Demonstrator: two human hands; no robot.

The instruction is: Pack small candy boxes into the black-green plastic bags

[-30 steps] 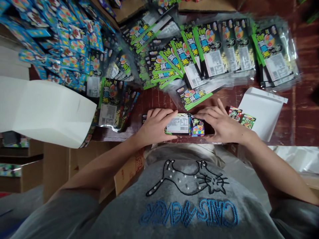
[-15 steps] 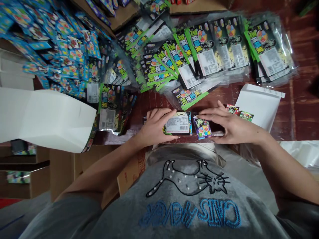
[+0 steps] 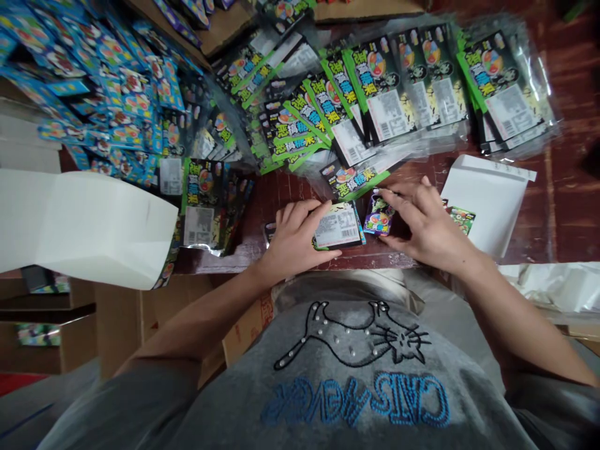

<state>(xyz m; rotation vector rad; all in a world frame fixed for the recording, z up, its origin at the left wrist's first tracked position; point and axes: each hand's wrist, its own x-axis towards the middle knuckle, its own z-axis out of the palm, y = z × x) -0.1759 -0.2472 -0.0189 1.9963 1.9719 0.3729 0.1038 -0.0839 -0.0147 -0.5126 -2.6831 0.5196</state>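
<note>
My left hand [image 3: 297, 240] is closed round the left end of a black printed card [image 3: 338, 225] with a white barcode label, at the table's front edge. A blue edge of something beneath shows at the card's right end. Just to the right, my right hand [image 3: 429, 219] pinches a small purple candy packet [image 3: 379, 214] between thumb and fingers, its printed face up. Close behind that hand lies a green candy packet [image 3: 461, 219]; a red one beside it is mostly hidden by the hand.
Clear bags with black and green printed cards [image 3: 384, 87] overlap across the back. Blue packets [image 3: 126, 94] heap up at the left, near a cardboard box [image 3: 225, 31]. A white open carton [image 3: 94, 228] juts in from the left; a white sheet [image 3: 492, 200] lies at the right.
My right hand has moved away from the table's front edge, and the purple candy packet has gone with it. The card under my left hand has tilted slightly.
</note>
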